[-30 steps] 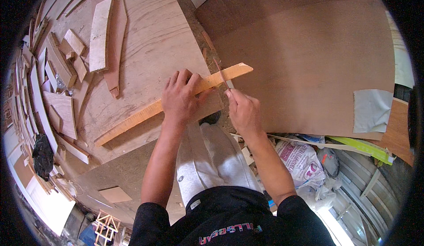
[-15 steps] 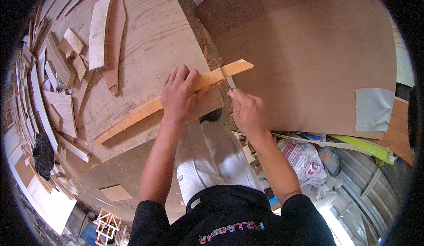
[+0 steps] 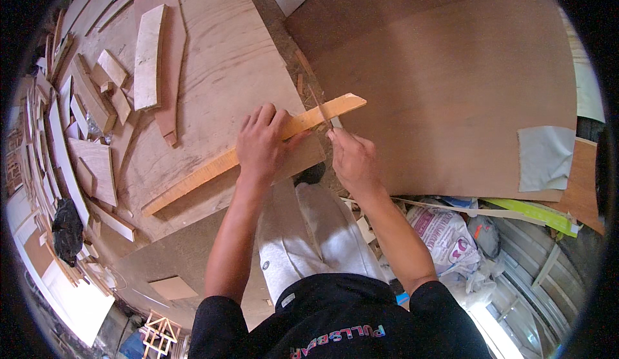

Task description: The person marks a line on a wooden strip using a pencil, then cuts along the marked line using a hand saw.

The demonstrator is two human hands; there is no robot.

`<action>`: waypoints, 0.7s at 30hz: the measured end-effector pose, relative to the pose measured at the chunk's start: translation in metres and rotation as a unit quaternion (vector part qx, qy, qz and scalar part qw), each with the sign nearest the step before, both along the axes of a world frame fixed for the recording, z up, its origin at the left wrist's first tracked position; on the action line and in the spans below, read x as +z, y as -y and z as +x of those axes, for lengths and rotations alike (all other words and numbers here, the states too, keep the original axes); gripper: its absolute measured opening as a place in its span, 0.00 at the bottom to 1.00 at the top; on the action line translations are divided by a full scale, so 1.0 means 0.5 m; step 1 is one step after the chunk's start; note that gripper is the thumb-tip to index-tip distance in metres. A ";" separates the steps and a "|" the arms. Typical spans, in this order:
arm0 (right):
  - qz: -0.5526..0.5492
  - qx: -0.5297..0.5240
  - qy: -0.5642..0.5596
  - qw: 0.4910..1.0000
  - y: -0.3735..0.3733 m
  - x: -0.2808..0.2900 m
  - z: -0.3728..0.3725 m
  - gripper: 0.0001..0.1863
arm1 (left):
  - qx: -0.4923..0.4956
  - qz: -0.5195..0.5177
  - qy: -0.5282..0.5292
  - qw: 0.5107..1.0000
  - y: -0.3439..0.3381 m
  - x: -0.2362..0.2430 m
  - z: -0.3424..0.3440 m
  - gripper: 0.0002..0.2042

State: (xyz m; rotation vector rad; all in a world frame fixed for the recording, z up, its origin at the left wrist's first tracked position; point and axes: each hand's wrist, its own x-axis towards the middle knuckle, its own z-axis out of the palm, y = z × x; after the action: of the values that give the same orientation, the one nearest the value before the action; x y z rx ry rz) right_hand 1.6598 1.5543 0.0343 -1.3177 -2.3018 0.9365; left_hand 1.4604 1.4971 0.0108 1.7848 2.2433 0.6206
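The stick (image 3: 222, 164) is long, flat and yellow-orange. It slants over the table (image 3: 219, 69), with its right end poking out past the edge. That end is cut slanted. A thin, brownish blade (image 3: 322, 109) crosses the stick near there.

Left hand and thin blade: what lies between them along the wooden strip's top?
In the head view, only a bare stretch of the wooden strip lies between the left hand and the thin blade.

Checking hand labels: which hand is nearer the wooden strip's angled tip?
Right. The right hand holds a thin tool just below the tip in view; the left hand is farther left, over the strip.
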 end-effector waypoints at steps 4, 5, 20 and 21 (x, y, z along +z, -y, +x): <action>0.006 -0.010 -0.009 1.000 0.026 -0.019 0.033 0.06 | -0.001 0.007 -0.012 1.000 0.000 0.000 0.001 0.24; 0.000 -0.012 0.006 1.000 0.032 -0.022 0.041 0.06 | 0.002 0.004 -0.009 1.000 -0.001 0.001 0.001 0.24; 0.015 0.007 -0.007 1.000 0.001 0.000 0.011 0.05 | -0.015 0.000 0.013 1.000 0.000 0.001 -0.001 0.24; 0.022 0.002 -0.012 1.000 0.002 -0.003 0.006 0.05 | -0.017 0.002 0.006 1.000 -0.001 -0.001 -0.003 0.24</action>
State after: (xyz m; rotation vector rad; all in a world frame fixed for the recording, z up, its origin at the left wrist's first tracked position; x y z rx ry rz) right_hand 1.6627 1.5533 0.0330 -1.2761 -2.2947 0.8935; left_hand 1.4590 1.4979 0.0104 1.8118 2.1998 0.6284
